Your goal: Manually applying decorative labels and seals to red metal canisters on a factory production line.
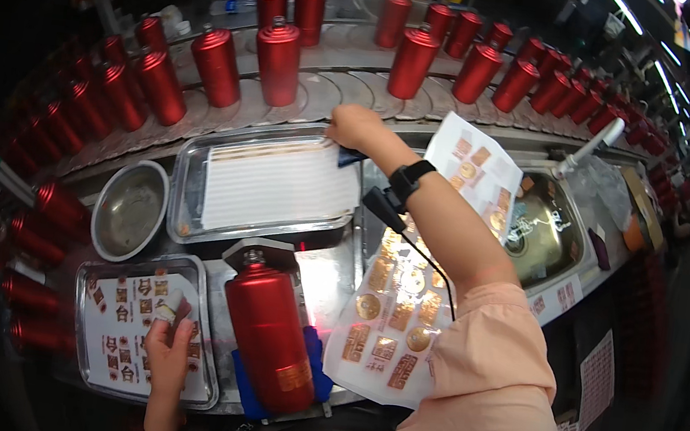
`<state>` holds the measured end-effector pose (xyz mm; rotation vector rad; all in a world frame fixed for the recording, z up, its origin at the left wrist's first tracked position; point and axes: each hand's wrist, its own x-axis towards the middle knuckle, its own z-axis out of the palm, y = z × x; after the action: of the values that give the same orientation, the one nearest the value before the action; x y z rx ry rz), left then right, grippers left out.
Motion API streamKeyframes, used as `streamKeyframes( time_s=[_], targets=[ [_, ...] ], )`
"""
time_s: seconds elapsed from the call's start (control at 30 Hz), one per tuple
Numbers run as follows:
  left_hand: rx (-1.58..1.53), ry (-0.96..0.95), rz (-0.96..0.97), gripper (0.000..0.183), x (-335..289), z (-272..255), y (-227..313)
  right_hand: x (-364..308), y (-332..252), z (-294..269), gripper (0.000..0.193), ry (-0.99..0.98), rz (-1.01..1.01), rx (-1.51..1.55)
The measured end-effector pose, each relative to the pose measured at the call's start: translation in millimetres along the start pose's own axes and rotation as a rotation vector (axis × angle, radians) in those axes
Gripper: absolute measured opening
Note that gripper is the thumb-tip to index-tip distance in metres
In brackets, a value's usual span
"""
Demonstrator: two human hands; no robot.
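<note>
My left hand (170, 351) is over the near-left tray (213, 372), thumb and fingers pinching a small pale piece (169, 308) that could be a cloth or a scraper. Under it in that tray lies a white sheet printed with gold and red decals (121, 358). My right hand (356, 127) reaches across to the far right corner of a bigger metal tray (189, 175) holding a stack of white paper (272, 181). Its fingers are closed at the paper's edge, and what they hold is hidden. Between my arms a red bottle (267, 326) leans back on a blue-padded stand (252, 389).
Many red bottles (276, 65) stand on a curved conveyor (326, 92) beyond the trays. A round metal bowl (102, 216) sits at left. Gold decal sheets (383, 384) lie under my right arm, beside a sink (577, 235) with a white tap (590, 148).
</note>
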<state>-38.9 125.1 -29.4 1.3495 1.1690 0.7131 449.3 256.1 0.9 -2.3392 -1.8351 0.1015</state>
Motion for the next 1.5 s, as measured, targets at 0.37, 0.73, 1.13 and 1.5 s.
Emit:
streamKeyframes(
  time_s=[0.37,0.73,1.13,1.5],
  targets=[
    [0.016,-0.007,0.104,0.047,4.7,-4.0,11.9,-17.8,-14.5,-23.5,0.026,0.168,-0.113,0.07],
    [-0.057,-0.134,0.806,0.061,80.7,30.5,165.0,-114.2,-174.2,-102.6,0.014,0.598,-0.636,0.306],
    [-0.13,-0.331,0.424,0.064,-34.2,46.7,173.5,-266.5,-98.3,-149.5,0.029,0.113,-0.493,1.042],
    [0.113,-0.512,0.192,0.058,-95.2,69.7,154.1,-366.9,-52.9,-68.8,0.019,-0.087,-0.09,0.756]
  ],
)
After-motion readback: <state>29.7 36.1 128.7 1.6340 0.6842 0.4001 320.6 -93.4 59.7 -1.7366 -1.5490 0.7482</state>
